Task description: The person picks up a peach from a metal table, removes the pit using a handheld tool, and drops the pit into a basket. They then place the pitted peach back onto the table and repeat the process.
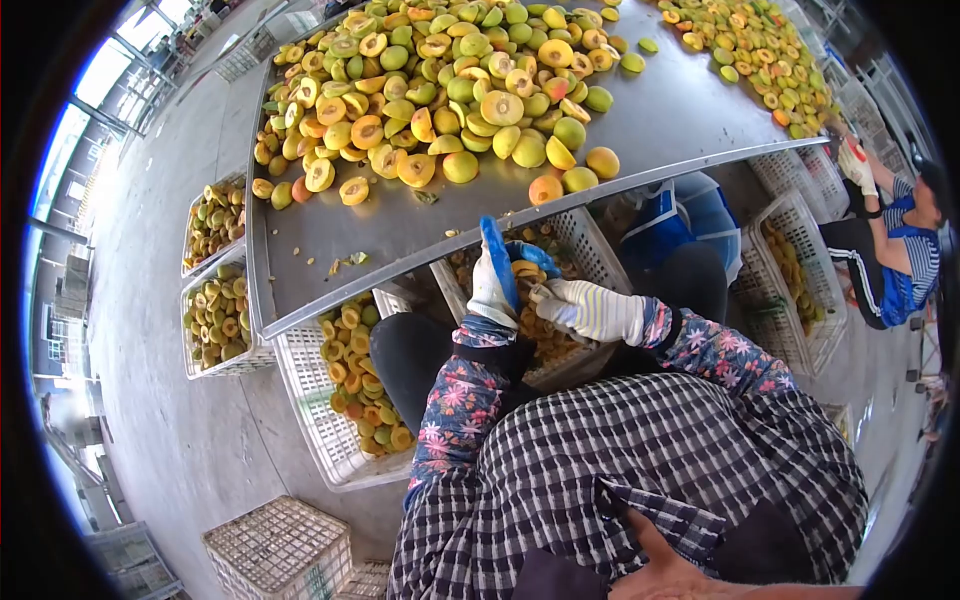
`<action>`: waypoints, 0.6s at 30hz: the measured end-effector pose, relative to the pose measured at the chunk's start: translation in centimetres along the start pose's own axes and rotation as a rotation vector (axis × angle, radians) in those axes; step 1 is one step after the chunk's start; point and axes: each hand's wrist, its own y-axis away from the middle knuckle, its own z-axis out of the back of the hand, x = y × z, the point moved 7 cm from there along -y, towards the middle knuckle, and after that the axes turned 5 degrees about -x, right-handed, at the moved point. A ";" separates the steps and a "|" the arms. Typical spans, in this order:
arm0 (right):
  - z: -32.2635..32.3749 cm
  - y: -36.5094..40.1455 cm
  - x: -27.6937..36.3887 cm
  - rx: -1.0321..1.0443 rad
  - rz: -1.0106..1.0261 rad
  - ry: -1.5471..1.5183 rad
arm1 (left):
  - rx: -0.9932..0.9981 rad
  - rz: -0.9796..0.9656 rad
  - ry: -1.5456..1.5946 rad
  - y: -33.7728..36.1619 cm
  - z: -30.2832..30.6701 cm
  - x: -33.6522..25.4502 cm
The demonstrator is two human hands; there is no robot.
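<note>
My left hand (pixel 497 278), in a white glove with blue coating, is closed around a yellow fruit piece (pixel 526 269) above a crate. Close beside it on the right, my right hand (pixel 598 310), in a striped knit glove, has its fingers pinched together near the fruit. What they hold is too small to make out. Both hands are just below the front edge of a metal table (pixel 360 262). A large heap of halved and whole yellow-green fruit (pixel 440 110) lies on that table. Under my hands, the white crate (pixel 596 250) contains fruit pieces.
White crates of fruit halves stand at the left (pixel 345 470) and right (pixel 825 345). Blue containers (pixel 655 225) sit under the table. An upturned crate (pixel 280 545) is at lower left. Another person (pixel 905 245) sits at right. A bare hand (pixel 665 575) touches the checked cloth.
</note>
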 end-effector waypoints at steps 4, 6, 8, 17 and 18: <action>1.0 -0.3 -0.5 -0.012 -0.037 0.200 | 0.023 -0.021 0.001 -0.7 0.1 0.2; 1.9 0.0 0.1 -0.086 0.046 0.396 | 0.020 -0.062 0.144 0.3 -0.7 -0.1; 1.7 0.1 -0.6 -0.148 0.115 0.404 | 0.009 -0.207 0.139 0.8 -1.1 -0.5; -0.2 0.5 -1.7 -0.141 0.126 0.216 | -0.092 -0.052 0.170 0.3 -0.5 1.4; -0.1 0.4 -1.8 -0.151 0.130 0.125 | -0.090 -0.032 0.178 0.3 -0.5 1.3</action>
